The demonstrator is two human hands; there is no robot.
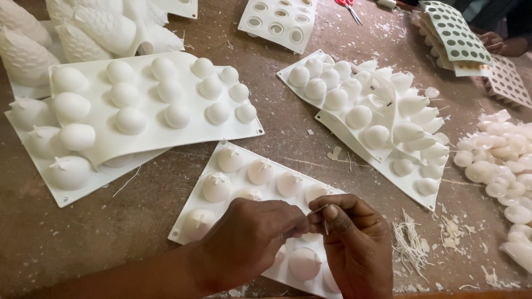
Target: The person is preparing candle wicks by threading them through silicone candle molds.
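I see both hands low in the picture, over a white rubbery mould tray [260, 182] that lies on the brown desk [83, 232]. My left hand [249, 241] is closed, with its fingertips pinched on a thin white wick [317, 210]. My right hand [354, 238] is closed too, and pinches the same wick from the other side, so the little string sits tight between the two hands, just above the tray. The tray has round bumps, and some bumps have a small cross cut on top.

I think the wick could slip out or snap if I pull too hard, because it is so thin. It could also miss the small cut in a bump, since my hands hide that spot.

Near my right hand lies a pile of cut wick bits [410, 243]. Farther right is a heap of white wax pieces [501, 160]. More white trays [149, 105] lie up the desk, and red scissors [348, 4] sit at the top edge.
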